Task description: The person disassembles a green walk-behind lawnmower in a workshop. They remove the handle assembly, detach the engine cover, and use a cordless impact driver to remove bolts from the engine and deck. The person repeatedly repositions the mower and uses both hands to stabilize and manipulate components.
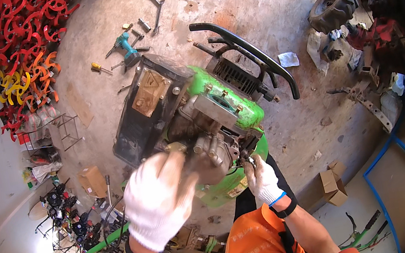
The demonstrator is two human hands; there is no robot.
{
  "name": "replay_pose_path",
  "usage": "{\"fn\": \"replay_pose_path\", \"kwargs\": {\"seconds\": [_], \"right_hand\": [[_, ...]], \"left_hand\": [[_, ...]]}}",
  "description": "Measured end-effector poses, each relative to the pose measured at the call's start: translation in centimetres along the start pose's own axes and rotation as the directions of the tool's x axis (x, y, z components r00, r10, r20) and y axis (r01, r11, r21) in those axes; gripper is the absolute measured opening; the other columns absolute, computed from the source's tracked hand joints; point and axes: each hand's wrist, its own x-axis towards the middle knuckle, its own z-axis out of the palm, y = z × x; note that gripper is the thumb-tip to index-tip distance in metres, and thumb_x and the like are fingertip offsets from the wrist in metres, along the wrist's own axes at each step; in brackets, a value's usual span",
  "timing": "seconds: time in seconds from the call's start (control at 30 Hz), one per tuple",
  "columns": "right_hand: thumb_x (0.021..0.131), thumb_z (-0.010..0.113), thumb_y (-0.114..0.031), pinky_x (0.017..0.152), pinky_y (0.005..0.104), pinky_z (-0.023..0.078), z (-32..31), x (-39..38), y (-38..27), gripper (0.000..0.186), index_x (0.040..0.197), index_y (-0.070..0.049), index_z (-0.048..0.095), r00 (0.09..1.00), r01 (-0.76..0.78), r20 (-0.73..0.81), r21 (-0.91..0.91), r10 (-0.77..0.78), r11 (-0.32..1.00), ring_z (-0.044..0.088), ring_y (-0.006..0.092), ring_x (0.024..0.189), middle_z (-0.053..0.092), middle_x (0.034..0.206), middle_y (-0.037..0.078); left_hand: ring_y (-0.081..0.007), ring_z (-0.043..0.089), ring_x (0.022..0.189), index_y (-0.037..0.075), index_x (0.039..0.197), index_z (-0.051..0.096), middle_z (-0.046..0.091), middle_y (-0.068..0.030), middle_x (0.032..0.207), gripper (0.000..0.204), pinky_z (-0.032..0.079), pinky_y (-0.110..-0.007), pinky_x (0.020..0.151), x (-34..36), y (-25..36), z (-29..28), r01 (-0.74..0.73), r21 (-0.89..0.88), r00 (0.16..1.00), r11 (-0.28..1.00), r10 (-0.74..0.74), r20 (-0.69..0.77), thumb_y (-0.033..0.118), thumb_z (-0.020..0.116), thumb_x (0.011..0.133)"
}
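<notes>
Your green-and-black metal engine sits nearside of the curved black tubular bar, likely heavy, stiff, greasy; best hold's that bar; white-gloved left hand blurred, white-gloved right hand bunched, grips unclear

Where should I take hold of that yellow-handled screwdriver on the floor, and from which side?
Probably by the thick handle, left hand coming from above, on its left side: the screwdriver lies flat, handle end away from the machine, thin shaft pointing toward it.
</notes>
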Motion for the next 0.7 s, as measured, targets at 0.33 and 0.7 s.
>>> {"fn": "replay_pose_path", "kwargs": {"seconds": [0.33,0.7], "right_hand": [[0.111,0.068,-0.019,0.068,0.0493,0.055,-0.1,0.2,-0.2,0.021,0.121,0.000,0.064,0.999,0.051,-0.004,0.083,-0.051,0.995,0.073,0.0463,0.079,0.072,0.088,0.025],[0.105,0.074,-0.017,0.063,0.0511,0.055,0.0,-0.2,0.4,0.025,0.121,-0.001,0.065,0.987,0.150,-0.065,-0.004,-0.150,0.989,0.072,0.0465,0.075,0.071,0.084,0.025]], "left_hand": [[-0.0325,0.067,0.084,0.010,0.095,0.066,0.061,-0.0105,0.089,0.018,0.053,-0.046,0.074,5.3,0.4,1.2,-0.296,0.231,0.923,0.927,0.216,0.318,0.022,0.080,0.093],[-0.0350,0.067,0.078,0.010,0.088,0.063,0.061,-0.0136,0.084,0.018,0.053,-0.050,0.068,5.3,0.9,2.4,-0.255,0.258,0.951,0.932,0.193,0.241,0.022,0.076,0.094]]}}
